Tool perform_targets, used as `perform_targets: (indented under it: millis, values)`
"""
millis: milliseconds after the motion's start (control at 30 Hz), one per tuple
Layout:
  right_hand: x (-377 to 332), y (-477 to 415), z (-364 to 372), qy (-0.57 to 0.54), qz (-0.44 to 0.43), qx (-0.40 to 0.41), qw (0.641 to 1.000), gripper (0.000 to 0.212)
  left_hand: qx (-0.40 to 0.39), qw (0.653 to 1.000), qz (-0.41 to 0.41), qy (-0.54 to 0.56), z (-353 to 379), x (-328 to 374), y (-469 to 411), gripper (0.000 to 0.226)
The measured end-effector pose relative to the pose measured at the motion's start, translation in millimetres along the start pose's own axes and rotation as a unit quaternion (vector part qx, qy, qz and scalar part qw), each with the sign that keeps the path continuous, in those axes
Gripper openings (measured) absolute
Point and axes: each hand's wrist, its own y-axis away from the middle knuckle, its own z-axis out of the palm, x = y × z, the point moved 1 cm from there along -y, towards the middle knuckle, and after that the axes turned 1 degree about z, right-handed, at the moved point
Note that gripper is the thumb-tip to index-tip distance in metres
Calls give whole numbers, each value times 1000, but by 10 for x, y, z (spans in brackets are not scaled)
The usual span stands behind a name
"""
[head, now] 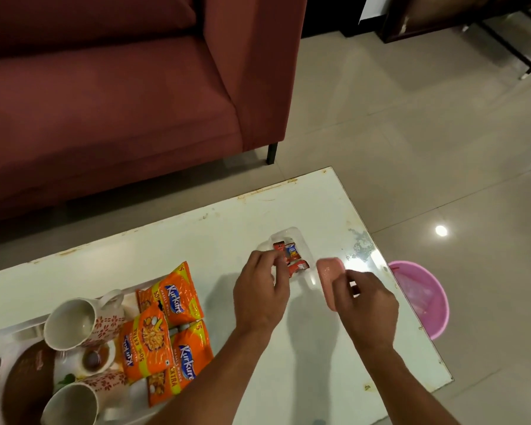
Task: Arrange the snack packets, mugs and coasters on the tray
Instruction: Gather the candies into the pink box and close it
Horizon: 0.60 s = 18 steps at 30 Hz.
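Currently, left hand point(261, 289) extended forward, fingers curled on the near wall of a clear box point(288, 233). Right hand point(365, 299) pinches a motion-blurred pink lid point(328, 276). Kurkure packets point(172, 302) and mugs point(74, 323) lie on the tray point(19, 325), cut off lower left.

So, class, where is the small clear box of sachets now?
In the head view the clear box sits on the white table, right of the orange snack packets, at the left hand and beside the pink piece the right hand holds.
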Motion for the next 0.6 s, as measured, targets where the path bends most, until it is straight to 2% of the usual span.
perform_targets:
  millis: [133, 233, 300, 400, 467, 600]
  values:
    - [-399, -120, -116, -224, 84, -78, 968, 19, -95, 990, -68, 82, 56, 121, -145, 34]
    - [-531, -224, -104, -280, 124, -127, 943, 24, -126, 966, -151, 170, 71, 136, -249, 25]
    - [-552, -226, -72, -237, 114, -136, 955, 15, -113, 947, -201, 226, 60, 94, -307, 18]
    - [-598, -127, 19, -102, 62, -137, 983, 64, -74, 922, -253, 284, 36, 42, -376, 15]
    - [-677, -61, 88, -49, 10, -133, 990, 68, -57, 920, -266, 280, 39, 7, -423, 18]
    - [-765, -94, 256, 17, -6, -129, 992, 83, -45, 930, -288, 223, 69, -85, -484, 26]
